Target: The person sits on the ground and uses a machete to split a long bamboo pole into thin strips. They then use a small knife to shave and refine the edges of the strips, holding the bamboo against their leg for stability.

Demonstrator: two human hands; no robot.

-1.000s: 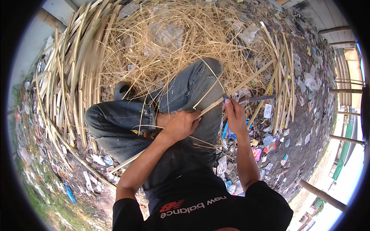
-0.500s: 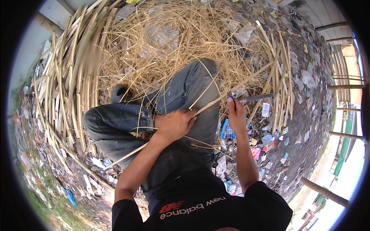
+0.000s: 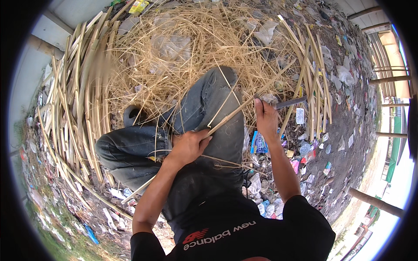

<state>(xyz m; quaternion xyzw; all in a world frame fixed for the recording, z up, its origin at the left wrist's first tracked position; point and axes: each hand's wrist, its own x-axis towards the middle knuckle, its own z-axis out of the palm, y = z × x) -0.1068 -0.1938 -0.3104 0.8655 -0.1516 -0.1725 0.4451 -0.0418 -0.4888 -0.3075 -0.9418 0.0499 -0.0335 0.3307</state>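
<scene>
**One Strip in Hand, Shavings Piled Ahead**

The left hand closes around one strip slanting across the jeans; the right hand grips one knife beside it, though whether blade meets strip is hard to tell. Work looks well under way, judging by the single heap of shavings, with the held strip apparently unfinished. Two stacks, a fuller left one and a sparser right one, overlap too much for a strip count.
</scene>
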